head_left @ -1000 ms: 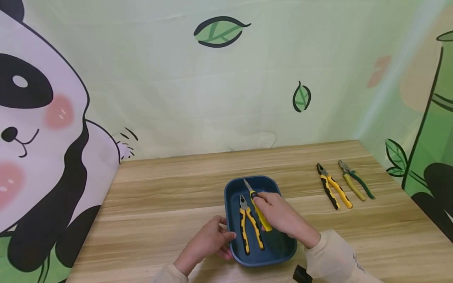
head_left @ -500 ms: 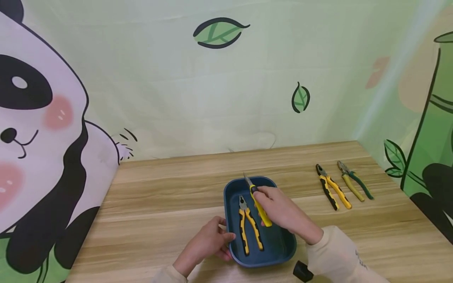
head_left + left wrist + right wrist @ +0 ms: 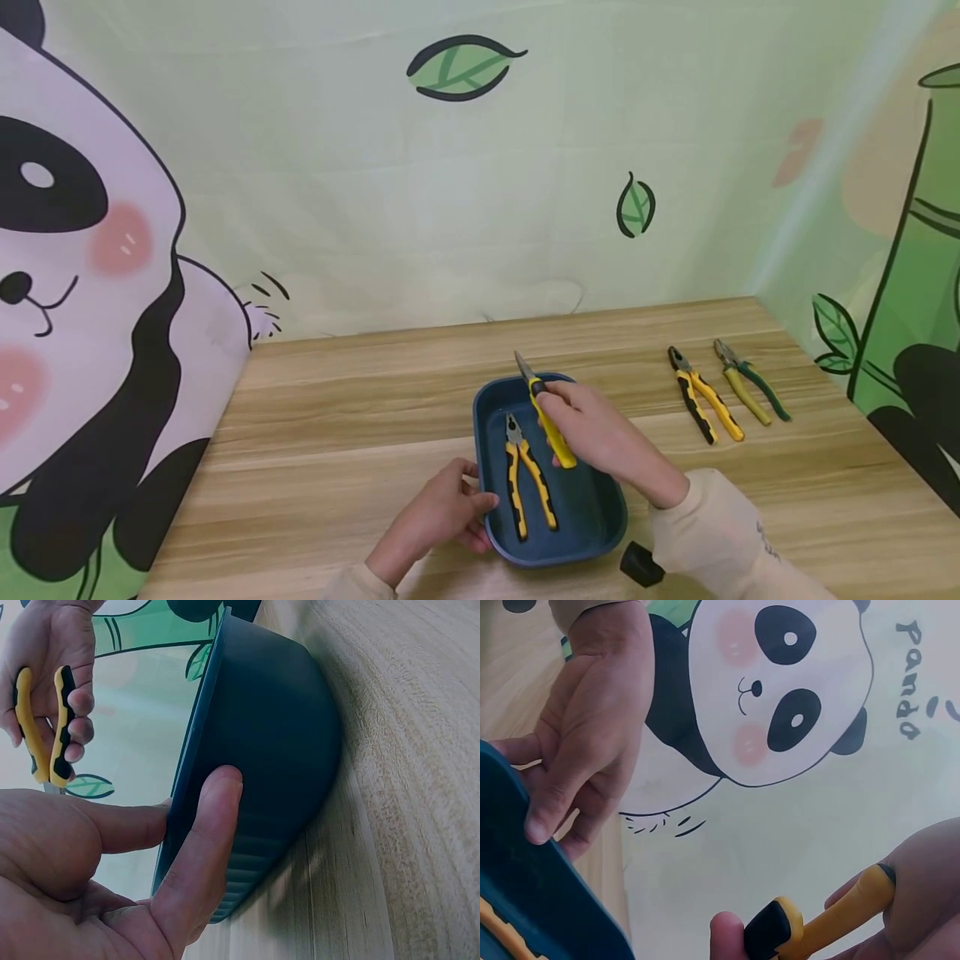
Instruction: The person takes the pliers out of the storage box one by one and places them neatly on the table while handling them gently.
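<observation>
My right hand [image 3: 592,429] grips long-nose pliers [image 3: 555,437] by their yellow and black handles. The pointed metal nose is directed away from me, above the tray's far rim. In the left wrist view the two handles [image 3: 61,727] show in the right palm. My left hand [image 3: 442,508] pinches the side wall of a dark blue tray [image 3: 555,560], thumb over the rim and fingers against the outside. Inside the tray lies a pair of combination pliers [image 3: 531,479] with yellow and black handles. The right wrist view shows the left thumb [image 3: 547,814] inside the wall.
On the wooden table [image 3: 337,408], right of the tray, lie yellow-black pliers [image 3: 705,396] and green-handled pliers [image 3: 752,383]. A small black object [image 3: 641,564] is beside the right sleeve. A printed panda backdrop [image 3: 360,208] stands behind the table.
My right hand has lifted the long-nose pliers up and away from the tray's floor, so their tip now passes the far rim. The left hand and the tray have stayed put.
</observation>
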